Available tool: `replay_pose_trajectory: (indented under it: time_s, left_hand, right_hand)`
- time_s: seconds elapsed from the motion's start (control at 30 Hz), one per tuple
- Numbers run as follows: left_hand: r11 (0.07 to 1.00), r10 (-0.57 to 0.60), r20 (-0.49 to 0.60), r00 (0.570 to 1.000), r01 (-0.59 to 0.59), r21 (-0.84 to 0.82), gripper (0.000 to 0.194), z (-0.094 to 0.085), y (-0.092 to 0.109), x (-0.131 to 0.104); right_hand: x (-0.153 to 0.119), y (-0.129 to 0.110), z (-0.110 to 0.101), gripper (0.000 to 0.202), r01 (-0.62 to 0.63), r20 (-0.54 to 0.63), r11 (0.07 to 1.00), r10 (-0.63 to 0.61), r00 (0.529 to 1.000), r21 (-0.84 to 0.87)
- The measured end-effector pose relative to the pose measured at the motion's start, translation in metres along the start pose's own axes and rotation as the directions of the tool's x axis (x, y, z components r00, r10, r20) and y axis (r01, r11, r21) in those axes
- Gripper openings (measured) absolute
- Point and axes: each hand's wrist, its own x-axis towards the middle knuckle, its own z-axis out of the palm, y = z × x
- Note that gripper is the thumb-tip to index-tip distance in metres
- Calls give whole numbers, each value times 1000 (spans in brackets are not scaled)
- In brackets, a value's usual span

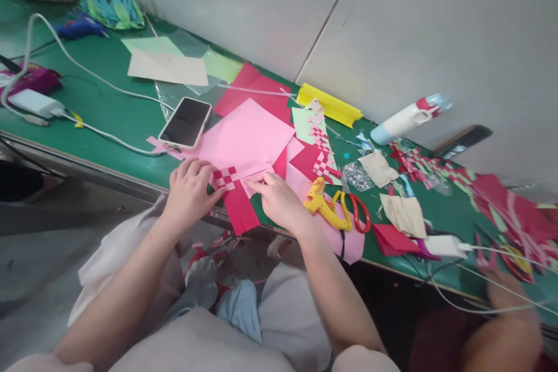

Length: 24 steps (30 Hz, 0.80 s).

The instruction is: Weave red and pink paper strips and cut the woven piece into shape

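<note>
A piece of woven paper [227, 176], red and pale pink in a checkerboard, lies at the table's front edge. Its uncut red part [242, 214] hangs towards me. My left hand [190, 186] holds the weave at its left side, the thumb on the checkered squares and the fingers bent over the pink sheet behind. From the right, my right hand [278, 197] pinches the light pink paper strips [256, 179] that run out of the weave. Under and behind both hands is a large pink sheet [248, 131].
A phone [186, 122] lies left of the pink sheet. Right of my right hand are a yellow glue gun [325, 206] and red-handled scissors [360, 212]. Woven paper fish [322, 163], a white bottle [405, 121] and cables stand or lie around. Another person's arm [508, 314] is at lower right.
</note>
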Motion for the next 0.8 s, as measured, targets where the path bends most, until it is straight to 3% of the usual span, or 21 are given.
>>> replay_pose_trajectory:
  time_s: [0.13, 0.23, 0.33, 0.43, 0.57, 0.8]
  left_hand:
    - [992, -61, 6, 998, 61, -109, 22, -2, 6, 6]
    - [933, -179, 52, 982, 187, -308, 18, -4, 13, 9]
    - [722, -283, 98, 954, 279, -633, 27, -7, 18, 13]
    - [450, -328, 119, 937, 266, -853, 35, -11, 24, 21]
    - [274, -362, 141, 922, 249, -929, 35, -20, 33, 36]
    - [147, -369, 153, 917, 220, -964, 32, -36, 47, 61]
  right_hand:
    - [4, 9, 0, 51, -23, -81, 994, 32, 996, 112]
    - [4, 16, -3, 46, -20, -157, 980, 51, 986, 196]
    - [0, 20, -9, 38, -5, -273, 959, 86, 958, 285]
    - [-5, 22, -16, 26, -11, -414, 921, 186, 891, 390]
    - [-11, 24, -23, 16, -25, -524, 865, 327, 786, 501]
    - [-19, 16, -27, 16, -3, -601, 844, 386, 700, 537]
